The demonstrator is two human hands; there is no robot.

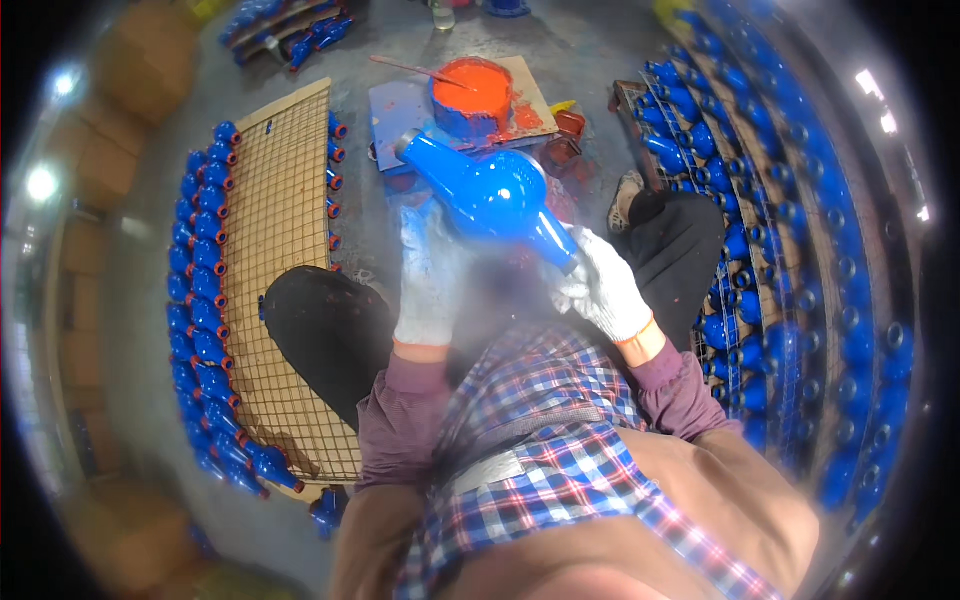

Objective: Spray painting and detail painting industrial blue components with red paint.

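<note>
A glossy blue pipe-like piece with a round bulge in its middle hangs tilted in front of me, its upper left end bare and greyish at the rim. My right hand, in a white knitted glove, grips the lower right end with bent fingers. Against the underside of the other neck is my left hand, gloved too and smeared with blue; its fingertips are partly hidden and blurred behind the piece. Beyond the piece stands a tub of orange-red paint, with a brush handle lying across its rim.
Under the tub lies a paint-spattered board. On my left, a wire mesh rack has rows of blue pieces with red ends along its sides. Dense racks of similar blue pieces stand close on the right. A small jar is farther back.
</note>
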